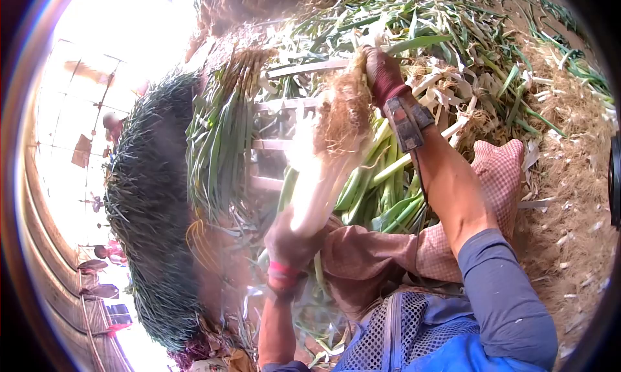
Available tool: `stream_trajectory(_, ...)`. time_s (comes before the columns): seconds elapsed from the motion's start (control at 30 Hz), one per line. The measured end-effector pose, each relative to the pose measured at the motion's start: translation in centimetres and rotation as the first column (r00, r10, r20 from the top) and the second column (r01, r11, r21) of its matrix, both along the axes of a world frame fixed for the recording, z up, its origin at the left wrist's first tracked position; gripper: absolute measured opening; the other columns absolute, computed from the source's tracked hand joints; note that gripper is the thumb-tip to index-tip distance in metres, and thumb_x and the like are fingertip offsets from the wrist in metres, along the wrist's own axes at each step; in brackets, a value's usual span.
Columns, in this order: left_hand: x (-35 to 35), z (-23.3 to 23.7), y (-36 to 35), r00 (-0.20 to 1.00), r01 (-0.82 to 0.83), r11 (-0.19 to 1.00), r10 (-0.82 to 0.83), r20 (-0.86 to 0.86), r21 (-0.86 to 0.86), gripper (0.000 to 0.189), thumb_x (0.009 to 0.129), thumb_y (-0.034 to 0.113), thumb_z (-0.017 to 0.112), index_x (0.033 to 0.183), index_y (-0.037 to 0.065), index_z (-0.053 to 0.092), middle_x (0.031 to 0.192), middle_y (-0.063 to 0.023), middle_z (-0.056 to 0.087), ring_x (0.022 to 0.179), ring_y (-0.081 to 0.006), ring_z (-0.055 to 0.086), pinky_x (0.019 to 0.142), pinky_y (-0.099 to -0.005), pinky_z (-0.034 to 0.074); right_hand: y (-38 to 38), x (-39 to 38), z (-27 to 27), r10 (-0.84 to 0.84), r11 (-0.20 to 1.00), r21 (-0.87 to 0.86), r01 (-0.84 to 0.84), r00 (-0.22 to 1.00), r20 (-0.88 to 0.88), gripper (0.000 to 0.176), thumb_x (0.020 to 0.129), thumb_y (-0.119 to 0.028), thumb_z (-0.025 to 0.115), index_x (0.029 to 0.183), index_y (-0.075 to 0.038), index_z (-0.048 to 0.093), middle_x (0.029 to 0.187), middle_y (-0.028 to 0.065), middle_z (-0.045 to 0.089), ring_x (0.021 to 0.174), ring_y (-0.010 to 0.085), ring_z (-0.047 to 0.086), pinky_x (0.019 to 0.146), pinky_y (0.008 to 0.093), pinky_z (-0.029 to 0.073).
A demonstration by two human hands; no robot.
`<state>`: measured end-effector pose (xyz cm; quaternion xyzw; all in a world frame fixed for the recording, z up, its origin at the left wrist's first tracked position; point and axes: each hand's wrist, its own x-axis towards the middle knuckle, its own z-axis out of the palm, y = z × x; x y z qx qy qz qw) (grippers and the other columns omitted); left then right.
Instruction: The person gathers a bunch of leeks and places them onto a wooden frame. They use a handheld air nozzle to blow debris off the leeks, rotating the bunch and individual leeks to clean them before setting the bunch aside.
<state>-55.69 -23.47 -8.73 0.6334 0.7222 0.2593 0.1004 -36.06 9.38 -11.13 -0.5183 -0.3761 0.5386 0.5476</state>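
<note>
My left hand (294, 236), gloved with a red band at the wrist, is wrapped around the white stalks of a bunch of green onions (317, 188). The tangled brown roots (346, 116) of this bunch point up, away from me. My right hand (383, 73), in a dark red glove, is closed beside the top of the roots. A pale strip shows at its fingers, but what it grips is partly hidden. A dark device (409, 123) is strapped to the right wrist. Loose green onions (388, 191) lie between the bunch and my checked trouser leg (498, 184).
Pale slats (284, 104) lie beyond my hands. A row of green onions (223, 133) rests at their left, before a tall dark green stack (152, 210). Leaf scraps (453, 68) and root litter (569, 197) cover the right side. Another person (113, 252) is far left.
</note>
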Motion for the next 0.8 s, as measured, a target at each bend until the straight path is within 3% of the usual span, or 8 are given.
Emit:
stream_trajectory(0.07, -0.6, -0.3, -0.3, 0.999, 0.010, 1.000, -0.010, -0.040, 0.005, 0.070, 0.068, 0.026, 0.093, 0.129, 0.003, 0.070, 0.110, -0.0209, 0.076, 0.095, -0.0389, 0.076, 0.084, -0.0457, 0.061, 13.3, 1.5, -9.3, -0.077, 0.984, -0.133, 0.120, 0.954, 0.290, 0.051, 0.110, -0.048, 0.039, 0.112, -0.007, 0.069, 0.099, 0.0161, 0.073, 0.092, 0.0308, 0.069, 0.081, 0.0399, 0.057)
stream_trajectory(0.2, -3.9, -1.6, -2.7, 0.995, -0.073, 0.997, 0.072, -0.069, -0.006, 0.070, 0.066, 0.027, 0.093, 0.128, 0.005, 0.071, 0.109, -0.0201, 0.075, 0.094, -0.0395, 0.075, 0.084, -0.0476, 0.061, 8.5, 19.1, -1.2, 0.237, 0.858, 0.465, -0.218, 0.971, 0.020, 0.059, 0.110, -0.061, 0.044, 0.125, -0.008, 0.066, 0.119, 0.0079, 0.067, 0.097, 0.0215, 0.068, 0.086, 0.0372, 0.060)
stream_trajectory(0.4, -2.5, -1.6, -1.1, 0.955, -0.116, 0.991, 0.092, -0.281, -0.070, 0.069, 0.067, 0.036, 0.089, 0.125, 0.006, 0.068, 0.104, -0.0189, 0.074, 0.091, -0.0405, 0.073, 0.079, -0.0505, 0.060, 1.2, 12.6, 4.9, 0.419, 0.867, 0.259, -0.425, 0.904, 0.080, 0.040, 0.105, -0.035, 0.062, 0.124, 0.000, 0.066, 0.108, 0.0107, 0.071, 0.087, 0.0175, 0.069, 0.072, 0.0295, 0.061)
stream_trajectory(0.5, -1.6, -1.6, -0.7, 0.946, -0.107, 0.990, 0.072, -0.317, -0.095, 0.070, 0.068, 0.036, 0.089, 0.127, 0.006, 0.067, 0.102, -0.0182, 0.073, 0.089, -0.0404, 0.072, 0.078, -0.0514, 0.059, -5.9, 6.6, 8.0, 0.642, 0.657, 0.119, -0.745, 0.635, 0.430, 0.061, 0.100, -0.043, 0.074, 0.134, 0.007, 0.061, 0.111, 0.0154, 0.073, 0.098, 0.0213, 0.071, 0.083, 0.0262, 0.060)
stream_trajectory(0.53, -1.3, -1.6, -0.6, 0.942, -0.106, 0.989, 0.066, -0.330, -0.103, 0.069, 0.069, 0.036, 0.088, 0.127, 0.005, 0.067, 0.102, -0.0179, 0.072, 0.090, -0.0399, 0.072, 0.078, -0.0514, 0.058, -7.0, 5.1, 7.1, 0.666, 0.543, 0.213, -0.812, 0.572, 0.479, 0.078, 0.098, -0.052, 0.074, 0.137, 0.012, 0.055, 0.099, 0.0137, 0.072, 0.082, 0.0186, 0.068, 0.073, 0.0233, 0.058)
stream_trajectory(0.6, -0.8, -1.7, -0.6, 0.937, -0.104, 0.989, 0.060, -0.343, -0.110, 0.069, 0.070, 0.036, 0.088, 0.128, 0.005, 0.066, 0.102, -0.0176, 0.072, 0.091, -0.0395, 0.072, 0.078, -0.0515, 0.058, -9.1, 2.9, 8.7, 0.687, 0.453, -0.086, -0.887, 0.286, 0.668, 0.090, 0.089, -0.057, 0.081, 0.136, 0.015, 0.053, 0.084, 0.0098, 0.067, 0.066, 0.0143, 0.059, 0.055, 0.0254, 0.051)
stream_trajectory(0.73, -0.5, -1.9, -0.6, 0.926, -0.068, 0.996, 0.039, -0.377, -0.063, 0.067, 0.073, 0.038, 0.087, 0.129, 0.006, 0.066, 0.101, -0.0162, 0.071, 0.091, -0.0392, 0.072, 0.078, -0.0512, 0.058, -10.9, 0.8, 8.8, 0.456, 0.507, -0.172, -0.845, 0.093, 0.885, 0.036, 0.094, -0.034, 0.066, 0.107, -0.001, 0.074, 0.105, 0.0222, 0.077, 0.097, 0.0353, 0.076, 0.094, 0.0451, 0.058)
stream_trajectory(0.8, -0.4, -2.0, -1.1, 0.919, -0.061, 0.997, 0.035, -0.394, -0.054, 0.067, 0.074, 0.038, 0.087, 0.129, 0.007, 0.065, 0.101, -0.0160, 0.071, 0.091, -0.0393, 0.072, 0.077, -0.0508, 0.057, -8.8, 1.4, 6.8, 0.413, 0.697, -0.113, -0.708, 0.268, 0.870, 0.031, 0.096, -0.027, 0.062, 0.108, -0.002, 0.074, 0.100, 0.0202, 0.077, 0.090, 0.0345, 0.076, 0.087, 0.0453, 0.060)
